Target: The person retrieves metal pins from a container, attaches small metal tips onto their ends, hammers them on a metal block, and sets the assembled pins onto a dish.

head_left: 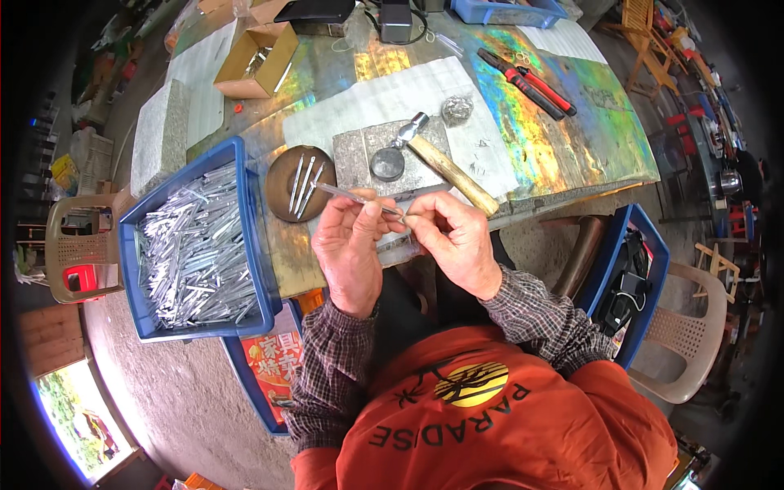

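The left hand (351, 245) pinched a long, thin, see-through strip (345, 194) between its thumb and fingers. The strip was up in the air, over the near edge of the shiny, many-coloured table (588, 151), and it sloped down to the right. The right hand (453, 241) had its thumb and first finger pressed together at the strip's right end, but what they pinched was too small to tell. The two hands were likely close together so the thin strip would not wobble. Just past the left hand sat a round, brown wooden dish (276, 196) with a few thin silver metal sticks (296, 181) laid side by side, maybe so they were easy to grab. On the left, a big blue plastic tub (131, 229) held a large heap of thin silver pieces (196, 253); its deep sides probably stopped them from spilling. Past the hands, a hammer with a wooden handle (449, 167) lay with its head on a flat grey block (353, 151), its handle pointing near and right, perhaps for the right hand. Red and black pliers (527, 82) lay far right, out of the way.
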The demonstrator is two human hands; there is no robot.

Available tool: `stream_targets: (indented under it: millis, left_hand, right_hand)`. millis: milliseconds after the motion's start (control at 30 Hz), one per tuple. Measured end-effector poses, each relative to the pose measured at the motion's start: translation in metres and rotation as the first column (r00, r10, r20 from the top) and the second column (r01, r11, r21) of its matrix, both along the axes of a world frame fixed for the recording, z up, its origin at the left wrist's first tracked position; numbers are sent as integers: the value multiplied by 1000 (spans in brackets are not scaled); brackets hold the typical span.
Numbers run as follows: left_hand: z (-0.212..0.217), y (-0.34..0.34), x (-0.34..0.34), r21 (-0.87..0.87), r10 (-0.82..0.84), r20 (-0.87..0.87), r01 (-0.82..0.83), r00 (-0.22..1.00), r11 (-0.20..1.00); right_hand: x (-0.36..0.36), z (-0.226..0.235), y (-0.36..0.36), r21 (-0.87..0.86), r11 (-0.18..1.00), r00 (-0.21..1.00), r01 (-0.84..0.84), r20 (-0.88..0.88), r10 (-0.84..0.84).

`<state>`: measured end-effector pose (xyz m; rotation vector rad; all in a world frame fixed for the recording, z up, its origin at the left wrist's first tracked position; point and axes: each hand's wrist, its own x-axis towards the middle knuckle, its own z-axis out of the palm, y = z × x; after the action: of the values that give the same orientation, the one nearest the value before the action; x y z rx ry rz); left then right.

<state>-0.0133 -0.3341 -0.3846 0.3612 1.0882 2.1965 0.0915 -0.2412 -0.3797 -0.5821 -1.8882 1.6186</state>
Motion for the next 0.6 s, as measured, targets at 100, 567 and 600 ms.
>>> stream_targets:
  millis: [100, 567, 600]
  left_hand:
    - [2, 11, -15, -45, 57, -188, -66, 981, 997]
    - [3, 38, -35, -252, 56, -525, -218, 849, 943]
    - [3, 38, -34, -274, 50, -549, -236, 834, 932]
  right_hand:
    - [2, 6, 8, 17, 1000, 1000, -2, -5, 2]
    - [5, 7, 24, 93, 994, 998, -56, 32, 53]
    - [5, 7, 24, 93, 994, 998, -55, 32, 52]
